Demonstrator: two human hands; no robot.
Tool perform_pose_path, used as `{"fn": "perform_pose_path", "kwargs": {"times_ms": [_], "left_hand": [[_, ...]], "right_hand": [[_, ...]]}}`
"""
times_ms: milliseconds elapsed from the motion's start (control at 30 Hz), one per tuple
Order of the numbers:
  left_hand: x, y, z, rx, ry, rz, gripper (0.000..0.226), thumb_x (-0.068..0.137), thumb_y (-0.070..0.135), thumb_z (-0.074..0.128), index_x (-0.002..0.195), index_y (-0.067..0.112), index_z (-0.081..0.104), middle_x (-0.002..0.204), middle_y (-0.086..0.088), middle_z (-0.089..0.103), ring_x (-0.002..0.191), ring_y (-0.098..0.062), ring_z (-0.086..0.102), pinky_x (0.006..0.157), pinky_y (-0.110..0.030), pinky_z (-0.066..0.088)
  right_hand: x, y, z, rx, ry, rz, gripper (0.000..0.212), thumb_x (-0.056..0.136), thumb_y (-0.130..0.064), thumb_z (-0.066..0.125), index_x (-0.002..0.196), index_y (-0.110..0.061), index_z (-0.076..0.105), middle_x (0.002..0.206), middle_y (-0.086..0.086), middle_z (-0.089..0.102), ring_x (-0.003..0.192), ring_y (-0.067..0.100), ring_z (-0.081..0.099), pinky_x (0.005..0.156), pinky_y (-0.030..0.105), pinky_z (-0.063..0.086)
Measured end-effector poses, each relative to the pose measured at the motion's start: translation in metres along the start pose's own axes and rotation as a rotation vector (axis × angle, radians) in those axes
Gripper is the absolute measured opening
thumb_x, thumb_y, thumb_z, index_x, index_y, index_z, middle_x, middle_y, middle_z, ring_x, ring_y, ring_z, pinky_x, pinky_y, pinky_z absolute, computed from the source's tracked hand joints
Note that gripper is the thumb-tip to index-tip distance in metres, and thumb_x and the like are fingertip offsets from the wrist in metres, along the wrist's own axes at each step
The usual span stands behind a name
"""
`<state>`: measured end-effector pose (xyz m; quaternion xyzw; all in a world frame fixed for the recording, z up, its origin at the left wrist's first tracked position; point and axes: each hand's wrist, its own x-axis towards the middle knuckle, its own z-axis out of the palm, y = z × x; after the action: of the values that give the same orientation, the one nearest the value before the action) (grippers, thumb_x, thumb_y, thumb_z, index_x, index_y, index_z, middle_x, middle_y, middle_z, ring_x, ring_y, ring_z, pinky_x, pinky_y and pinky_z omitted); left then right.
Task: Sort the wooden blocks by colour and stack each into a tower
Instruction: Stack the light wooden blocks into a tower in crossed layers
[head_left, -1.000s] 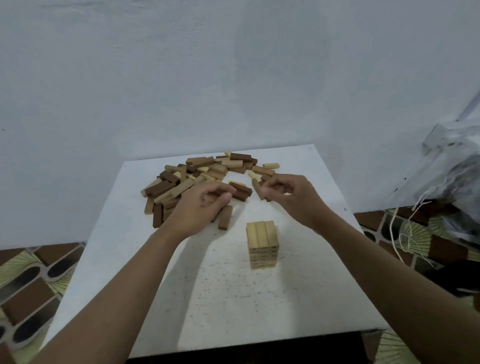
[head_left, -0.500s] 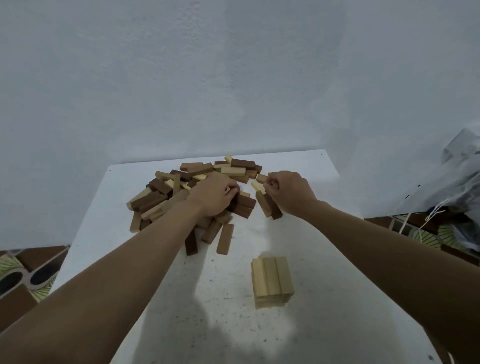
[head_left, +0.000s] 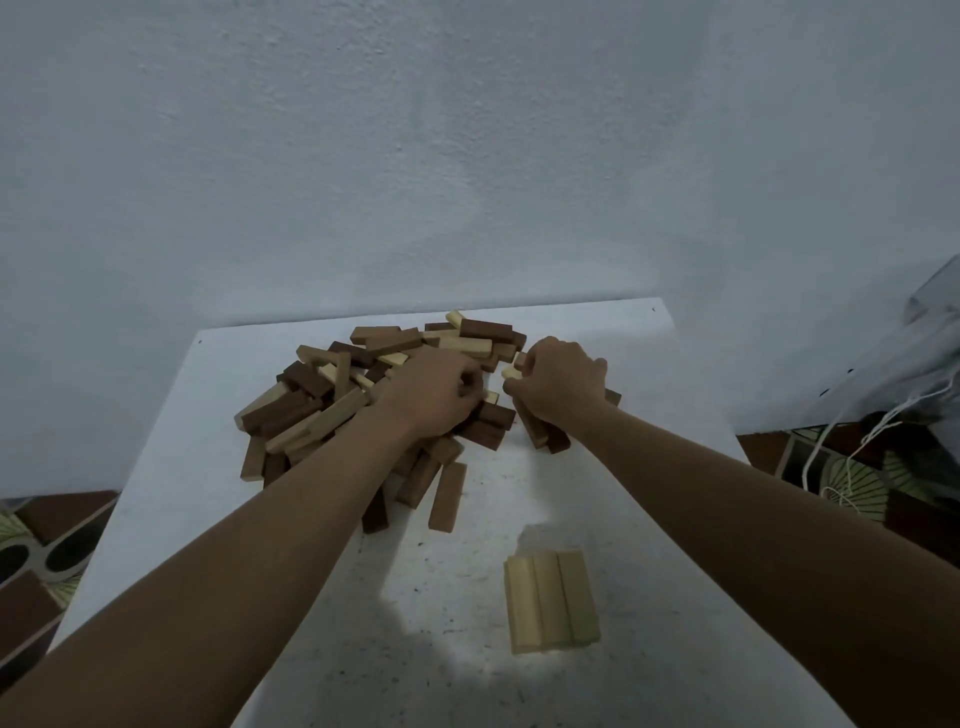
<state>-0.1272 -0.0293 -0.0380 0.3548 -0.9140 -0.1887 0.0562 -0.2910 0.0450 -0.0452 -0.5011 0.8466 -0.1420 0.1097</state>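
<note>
Left hand (head_left: 434, 389) is resting curled in block pile (head_left: 322, 400) at 11 o'clock, grip unclear, right hand (head_left: 563, 384) seemingly pinching pale block (head_left: 511, 371), pale tower (head_left: 550, 597) sitting at their 5 o'clock.

Both hands are deep in the pile of wooden blocks (head_left: 322, 400) at the far end of the white counter (head_left: 176, 467). The left hand (head_left: 431, 395) lies knuckles-up on the heap, fingers curled under, so whatever its grip holds is hidden. The right hand (head_left: 563, 384) pinches the end of a pale block (head_left: 511, 371) at the pile's right edge. A brown block (head_left: 447, 496) lies loose on the near side. Nearer the camera stands the pale tower (head_left: 550, 600), three blocks across on top, well apart from the pile.
</note>
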Motion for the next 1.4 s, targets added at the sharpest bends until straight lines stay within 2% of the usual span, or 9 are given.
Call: {"fn": "perform_pose_path", "kwargs": {"times_ms": [100, 233, 500, 633, 833, 1033, 1133, 1200, 1400], "left_hand": [[0.004, 0.004, 0.001, -0.013, 0.012, -0.051, 0.008, 0.091, 0.019, 0.067, 0.098, 0.016, 0.07, 0.097, -0.002, 0.071, 0.09, -0.019, 0.065, 0.073, -0.029, 0.047], [0.012, 0.009, -0.002, 0.043, -0.069, -0.076, 0.024, 0.094, 0.012, 0.063, 0.117, 0.011, 0.071, 0.116, -0.006, 0.069, 0.108, -0.022, 0.063, 0.082, -0.027, 0.046], [0.009, 0.009, -0.004, 0.203, -0.115, -0.038, 0.025, 0.092, 0.007, 0.061, 0.116, 0.012, 0.066, 0.12, -0.009, 0.062, 0.106, -0.028, 0.061, 0.09, -0.044, 0.053], [-0.006, 0.009, -0.012, 0.036, 0.042, -0.033, 0.006, 0.097, 0.012, 0.064, 0.101, 0.016, 0.064, 0.099, 0.002, 0.062, 0.096, -0.023, 0.062, 0.075, -0.03, 0.046], [-0.07, 0.03, -0.055, -0.356, 0.239, -0.078, 0.024, 0.1, 0.025, 0.063, 0.125, 0.026, 0.062, 0.098, 0.002, 0.07, 0.086, -0.013, 0.065, 0.078, -0.032, 0.055], [-0.145, 0.026, -0.075, -0.451, 0.311, -0.096, 0.03, 0.1, 0.031, 0.061, 0.125, 0.047, 0.062, 0.109, 0.015, 0.066, 0.092, -0.009, 0.066, 0.077, -0.032, 0.056], [-0.178, 0.02, -0.072, -0.498, 0.301, -0.122, 0.023, 0.097, 0.035, 0.067, 0.118, 0.044, 0.066, 0.096, 0.014, 0.066, 0.081, -0.009, 0.067, 0.074, -0.035, 0.059], [-0.198, 0.017, -0.065, -0.511, 0.314, -0.106, 0.021, 0.096, 0.032, 0.069, 0.116, 0.04, 0.068, 0.089, 0.016, 0.067, 0.08, -0.01, 0.066, 0.075, -0.028, 0.057], [-0.25, -0.011, -0.025, -0.482, 0.294, -0.149, 0.018, 0.099, 0.028, 0.065, 0.113, 0.04, 0.064, 0.085, 0.017, 0.068, 0.078, -0.008, 0.065, 0.066, -0.011, 0.045]], "right_hand": [[0.001, -0.004, 0.001, 0.008, -0.014, 0.013, 0.024, 0.084, -0.038, 0.066, 0.098, -0.019, 0.059, 0.097, -0.001, 0.062, 0.098, 0.023, 0.056, 0.087, 0.041, 0.033], [-0.002, -0.006, 0.002, 0.01, 0.043, -0.038, 0.02, 0.089, -0.036, 0.064, 0.095, -0.017, 0.062, 0.1, 0.002, 0.056, 0.096, 0.024, 0.056, 0.086, 0.04, 0.036], [-0.02, -0.002, -0.004, 0.367, 0.153, -0.119, 0.02, 0.095, -0.035, 0.062, 0.089, -0.017, 0.059, 0.084, -0.001, 0.064, 0.085, 0.023, 0.061, 0.079, 0.041, 0.052], [-0.035, -0.006, -0.02, 0.536, 0.158, -0.133, 0.016, 0.092, -0.029, 0.069, 0.088, -0.017, 0.059, 0.077, -0.006, 0.063, 0.078, 0.018, 0.063, 0.074, 0.027, 0.05], [-0.068, -0.02, -0.067, 0.658, 0.073, -0.208, 0.019, 0.091, -0.016, 0.07, 0.107, -0.013, 0.06, 0.076, 0.005, 0.067, 0.06, 0.011, 0.066, 0.062, 0.022, 0.051], [-0.11, -0.045, -0.094, 0.459, -0.15, -0.371, 0.018, 0.091, -0.023, 0.07, 0.107, -0.021, 0.062, 0.078, -0.003, 0.063, 0.063, 0.002, 0.058, 0.061, 0.017, 0.045], [-0.137, -0.062, -0.094, 0.389, -0.247, -0.421, 0.016, 0.094, -0.018, 0.066, 0.11, -0.019, 0.061, 0.087, 0.001, 0.066, 0.077, 0.017, 0.065, 0.065, 0.027, 0.051], [-0.157, -0.075, -0.091, 0.402, -0.269, -0.45, 0.015, 0.096, -0.012, 0.062, 0.11, -0.017, 0.06, 0.085, 0.006, 0.066, 0.078, 0.024, 0.066, 0.065, 0.031, 0.053], [-0.197, -0.097, -0.051, 0.347, -0.305, -0.49, 0.016, 0.095, -0.003, 0.055, 0.109, -0.011, 0.054, 0.085, -0.004, 0.045, 0.079, 0.014, 0.047, 0.066, 0.029, 0.043]]}}
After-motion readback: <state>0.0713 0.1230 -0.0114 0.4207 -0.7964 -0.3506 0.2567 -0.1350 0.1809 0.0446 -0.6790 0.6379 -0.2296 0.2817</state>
